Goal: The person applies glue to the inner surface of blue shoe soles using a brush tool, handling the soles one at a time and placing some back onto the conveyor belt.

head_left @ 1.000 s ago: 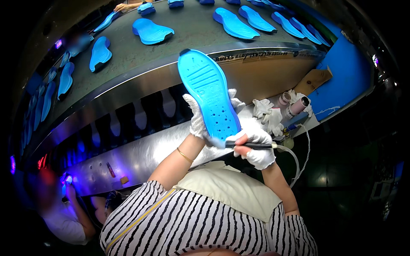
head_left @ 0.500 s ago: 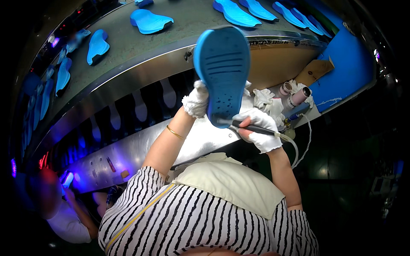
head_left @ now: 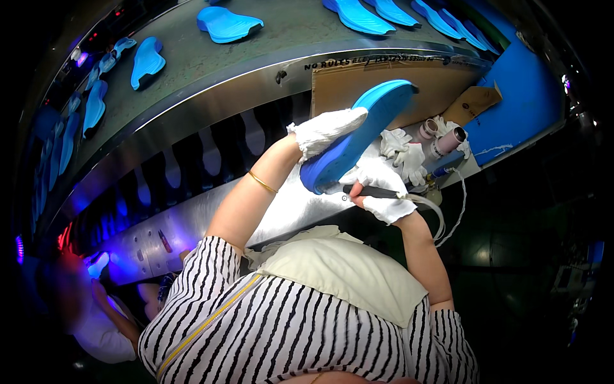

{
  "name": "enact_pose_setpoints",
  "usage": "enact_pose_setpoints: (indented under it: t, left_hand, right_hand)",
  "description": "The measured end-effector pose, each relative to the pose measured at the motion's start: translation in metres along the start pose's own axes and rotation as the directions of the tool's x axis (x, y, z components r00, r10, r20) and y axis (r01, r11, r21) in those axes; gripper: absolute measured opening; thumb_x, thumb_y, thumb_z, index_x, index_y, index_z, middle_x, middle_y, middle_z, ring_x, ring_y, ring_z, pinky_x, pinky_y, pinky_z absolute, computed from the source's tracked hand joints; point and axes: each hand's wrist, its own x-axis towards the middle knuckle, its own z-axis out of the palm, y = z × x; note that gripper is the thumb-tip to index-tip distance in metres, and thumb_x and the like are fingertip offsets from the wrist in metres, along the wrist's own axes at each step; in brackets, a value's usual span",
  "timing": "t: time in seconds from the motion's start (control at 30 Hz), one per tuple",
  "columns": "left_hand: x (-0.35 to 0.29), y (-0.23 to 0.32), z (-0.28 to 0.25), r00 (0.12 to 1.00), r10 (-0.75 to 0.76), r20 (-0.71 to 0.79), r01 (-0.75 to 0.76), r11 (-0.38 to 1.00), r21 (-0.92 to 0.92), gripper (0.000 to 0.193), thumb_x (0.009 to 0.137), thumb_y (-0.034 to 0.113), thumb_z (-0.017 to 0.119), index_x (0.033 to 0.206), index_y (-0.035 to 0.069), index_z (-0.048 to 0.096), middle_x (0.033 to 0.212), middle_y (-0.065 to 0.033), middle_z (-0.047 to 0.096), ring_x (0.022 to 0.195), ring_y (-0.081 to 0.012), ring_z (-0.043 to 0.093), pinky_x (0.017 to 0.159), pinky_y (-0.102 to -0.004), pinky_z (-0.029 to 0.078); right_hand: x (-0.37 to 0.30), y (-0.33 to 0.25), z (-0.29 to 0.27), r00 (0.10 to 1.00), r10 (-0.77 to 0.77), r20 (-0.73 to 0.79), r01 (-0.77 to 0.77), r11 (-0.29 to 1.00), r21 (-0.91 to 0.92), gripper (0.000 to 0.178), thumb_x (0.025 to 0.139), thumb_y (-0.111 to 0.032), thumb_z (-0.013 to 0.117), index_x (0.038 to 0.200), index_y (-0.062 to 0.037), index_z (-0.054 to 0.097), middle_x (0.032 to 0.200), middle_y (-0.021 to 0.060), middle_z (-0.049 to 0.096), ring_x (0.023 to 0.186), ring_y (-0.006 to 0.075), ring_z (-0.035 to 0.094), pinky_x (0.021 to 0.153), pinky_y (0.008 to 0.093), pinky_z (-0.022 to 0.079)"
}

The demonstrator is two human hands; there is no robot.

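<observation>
A blue shoe sole (head_left: 384,121) is held up in front of me, tilted and turned partly edge-on. My left hand (head_left: 329,133), in a white glove with a gold bangle at the wrist, is closed around its left side. The fingers behind the sole are hidden. My right hand (head_left: 378,171), in a white glove that leaves some fingertips bare, grips a black-handled brush (head_left: 378,192) with a pale tube running from its rear end. The brush's tip is at the sole's lower end; whether it touches is hard to make out.
Beyond the hands, a dark conveyor belt (head_left: 288,38) with a metal rim carries several blue soles (head_left: 230,27). Bunched white gloves (head_left: 403,152) and pinkish cylinders (head_left: 449,141) stand at right, near cardboard (head_left: 476,105). Another person (head_left: 105,333) sits at lower left.
The sole has turned from facing me to nearly edge-on, its top leaning right and lower. My left hand has come over its side. My right hand keeps the brush near the lower end.
</observation>
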Motion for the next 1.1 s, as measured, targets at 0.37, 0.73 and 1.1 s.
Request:
enact_pose_setpoints:
  t: [0.37,0.73,1.1]
  left_hand:
    - [0.01,-0.005,-0.005,0.996,-0.092,-0.009,0.093,0.987,0.129,0.082,0.076,0.07,0.055,0.121,0.001,0.052,0.098,-0.0142,0.061,0.081,-0.0198,0.062,0.071,-0.0316,0.053]
    - [0.007,-0.007,-0.012,0.996,0.081,-0.038,-0.085,0.988,-0.126,0.076,0.08,0.067,0.051,0.12,0.003,0.051,0.097,-0.0138,0.062,0.078,-0.0194,0.064,0.069,-0.0309,0.055]
    - [-0.002,-0.079,-0.022,0.895,0.299,0.332,0.199,0.398,-0.896,0.068,0.09,0.051,0.046,0.13,-0.003,0.042,0.125,-0.0209,0.052,0.113,-0.033,0.054,0.095,-0.0449,0.046]
  right_hand:
    - [0.001,0.017,-0.012,0.987,-0.16,-0.019,0.16,0.987,-0.013,0.014,0.065,0.008,0.064,0.072,-0.003,0.06,0.087,0.0096,0.063,0.067,0.016,0.059,0.062,0.0274,0.049]
    - [-0.003,0.009,-0.042,0.99,-0.141,-0.019,0.14,0.99,-0.017,0.014,0.061,0.006,0.063,0.07,-0.004,0.058,0.08,0.0083,0.062,0.074,0.0213,0.06,0.068,0.0318,0.048]
    - [-0.012,0.016,-0.016,0.835,0.074,-0.545,0.071,0.968,0.24,0.02,0.075,0.009,0.066,0.088,-0.0033,0.056,0.084,0.0071,0.066,0.072,0.0083,0.061,0.065,0.022,0.05]
